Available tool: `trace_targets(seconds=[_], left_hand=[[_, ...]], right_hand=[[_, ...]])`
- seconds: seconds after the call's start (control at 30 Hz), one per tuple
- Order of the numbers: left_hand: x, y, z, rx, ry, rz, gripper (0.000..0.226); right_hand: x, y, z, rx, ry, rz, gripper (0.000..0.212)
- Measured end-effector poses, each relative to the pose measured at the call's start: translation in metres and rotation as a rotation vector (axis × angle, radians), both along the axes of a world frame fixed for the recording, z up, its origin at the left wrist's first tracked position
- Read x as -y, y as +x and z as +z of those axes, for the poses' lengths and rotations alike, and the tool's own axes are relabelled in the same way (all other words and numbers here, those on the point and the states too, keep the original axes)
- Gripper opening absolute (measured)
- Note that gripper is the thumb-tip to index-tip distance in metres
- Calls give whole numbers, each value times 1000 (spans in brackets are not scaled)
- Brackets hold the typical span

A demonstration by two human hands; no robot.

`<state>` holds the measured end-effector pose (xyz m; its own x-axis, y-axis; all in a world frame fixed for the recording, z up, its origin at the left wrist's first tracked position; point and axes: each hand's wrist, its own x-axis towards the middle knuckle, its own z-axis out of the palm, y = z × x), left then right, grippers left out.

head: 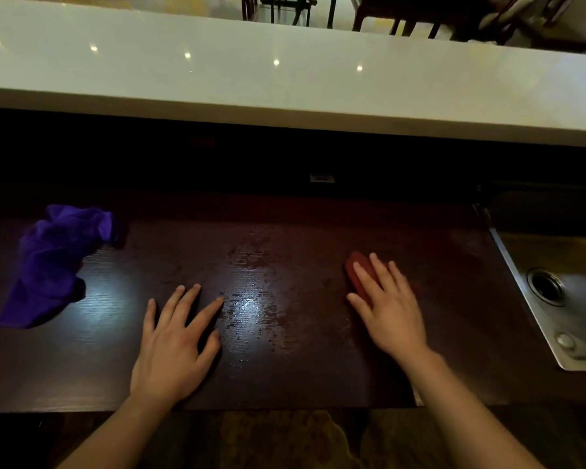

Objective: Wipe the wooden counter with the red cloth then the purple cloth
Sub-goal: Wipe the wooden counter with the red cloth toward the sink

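right hand (391, 308) – fingers spread, pressing red cloth (361, 274) flat on wooden bench (285, 367) | left hand (173, 343) – open, empty (palm down) | purple cloth (53, 262) crumpled well left of it

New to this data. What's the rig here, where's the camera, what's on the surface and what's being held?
There is no robot: a person works with two bare hands. The single picture comes from a wide-angle camera worn on the head, looking forward and down.

The dark wooden counter shows wet streaks in the middle. The right hand lies flat on the red cloth, pressing it onto the wood and covering most of it. The left hand rests spread on the counter, holding nothing. The purple cloth lies crumpled at the left, untouched. A metal sink sits at the right edge, and a white ledge runs behind.
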<state>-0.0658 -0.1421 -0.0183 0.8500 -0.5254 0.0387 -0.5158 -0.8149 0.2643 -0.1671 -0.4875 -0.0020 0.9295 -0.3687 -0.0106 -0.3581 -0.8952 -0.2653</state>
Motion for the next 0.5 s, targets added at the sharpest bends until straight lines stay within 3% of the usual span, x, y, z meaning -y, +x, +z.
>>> trace_targets(seconds=[0.17,0.33,0.4,0.5], left_hand=[[1,1,-1,3,-12,-1,56],[1,2,-2,7,-5,-5,55],[2,1,0,4,1,-3,55],[3,0,3,-2,11,9,55]], right_hand=[[18,-22,-15,6,-169,138,52],[59,20,-14,2,-64,-286,55],[37,54,-13,-9,-76,-223,56],[-22,82,-12,12,-59,59,54]])
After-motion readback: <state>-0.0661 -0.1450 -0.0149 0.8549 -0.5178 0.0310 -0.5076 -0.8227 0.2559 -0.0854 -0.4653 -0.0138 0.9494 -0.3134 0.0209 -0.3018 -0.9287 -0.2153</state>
